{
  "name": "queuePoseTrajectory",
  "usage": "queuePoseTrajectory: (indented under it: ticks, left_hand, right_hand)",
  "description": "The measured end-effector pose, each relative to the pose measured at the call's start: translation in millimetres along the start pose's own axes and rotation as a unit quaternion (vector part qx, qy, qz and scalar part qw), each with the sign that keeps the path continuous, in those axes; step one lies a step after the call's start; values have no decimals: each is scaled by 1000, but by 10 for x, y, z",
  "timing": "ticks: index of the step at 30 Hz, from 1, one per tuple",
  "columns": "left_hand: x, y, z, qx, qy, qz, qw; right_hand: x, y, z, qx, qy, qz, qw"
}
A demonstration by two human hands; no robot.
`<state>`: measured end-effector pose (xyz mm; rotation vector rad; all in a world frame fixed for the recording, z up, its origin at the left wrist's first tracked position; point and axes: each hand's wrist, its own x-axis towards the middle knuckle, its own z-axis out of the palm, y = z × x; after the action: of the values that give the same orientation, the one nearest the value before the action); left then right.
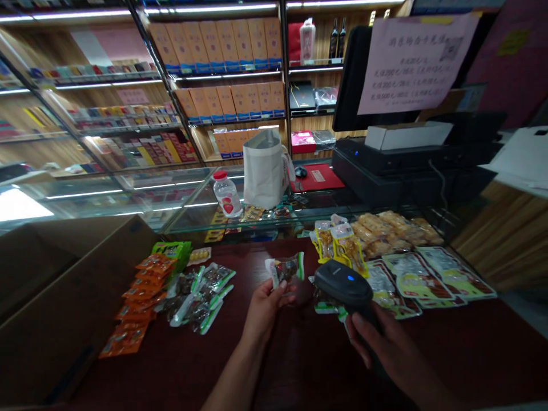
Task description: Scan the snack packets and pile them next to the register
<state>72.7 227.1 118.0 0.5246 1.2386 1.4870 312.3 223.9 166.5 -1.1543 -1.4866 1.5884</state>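
Observation:
Between the thumb and fingers of my left hand (pixel 269 302) is a small clear snack packet (pixel 286 267) with a green edge, held just above the dark red counter (pixel 295 365). My right hand (pixel 381 337) is wrapped round the handle of a black barcode scanner (pixel 345 282), whose blue light is lit. The scanner head points left, toward the packet. Partly hidden beneath the scanner lie more green-edged packets (pixel 323 305). A pile of similar packets (pixel 201 294) rests to the left of my left hand.
Orange packets (pixel 137 308) lie beside an open cardboard box (pixel 81 268) at left. Yellow packets (pixel 338 242), bagged pastries (pixel 385 231) and flat pouches (pixel 428 277) are at right. Behind stand a bottle (pixel 228 197), a white bag (pixel 264 171) and a monitor (pixel 355 80).

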Motion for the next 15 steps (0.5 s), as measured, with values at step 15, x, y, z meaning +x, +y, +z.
queuePoseTrajectory:
  ticks: [15]
  left_hand:
    - [105, -332, 147, -24, -6, -1, 1000]
  right_hand:
    - [-71, 105, -188, 10, -36, 19, 999]
